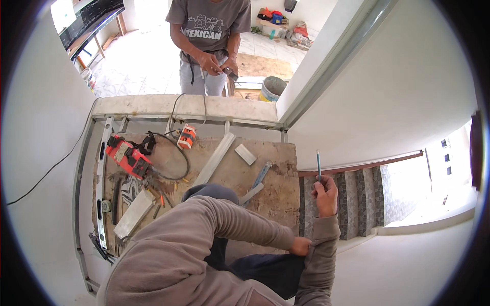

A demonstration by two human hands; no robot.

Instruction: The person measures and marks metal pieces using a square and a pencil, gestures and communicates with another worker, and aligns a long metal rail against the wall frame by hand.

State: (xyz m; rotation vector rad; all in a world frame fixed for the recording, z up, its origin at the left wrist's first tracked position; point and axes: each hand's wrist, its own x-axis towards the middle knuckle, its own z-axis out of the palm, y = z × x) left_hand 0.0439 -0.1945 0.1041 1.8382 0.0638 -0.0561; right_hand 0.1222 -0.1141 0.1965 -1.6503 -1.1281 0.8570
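A worn board (278,209) covers the middle, with grey stairs (349,196) just beyond its right edge. A person in a brown top (163,255) is bent over the board, arms reaching toward that edge; leaning further could cost them their balance on the stair side. A co-worker (204,43) stands past the low wall (235,106), handling a small dark object. A long metal bar (214,159) lies loose across the board and could slip or trip someone if a foot catches it. A red power tool (127,157) rests at the left; a snag on its looping cord (188,166) could drag it.

The hands are apart. The left hand (300,246) is against the right sleeve (319,255); whether it grips anything cannot be told. The right hand (326,196) pinches a thin blue pencil (319,166), held upright on the stair side. A loosened pinch would likely send it down the steps.

Writing: the co-worker's grey shirt (204,18) has pale lettering beneath a drawing. The tool's pale marking is too small to read.
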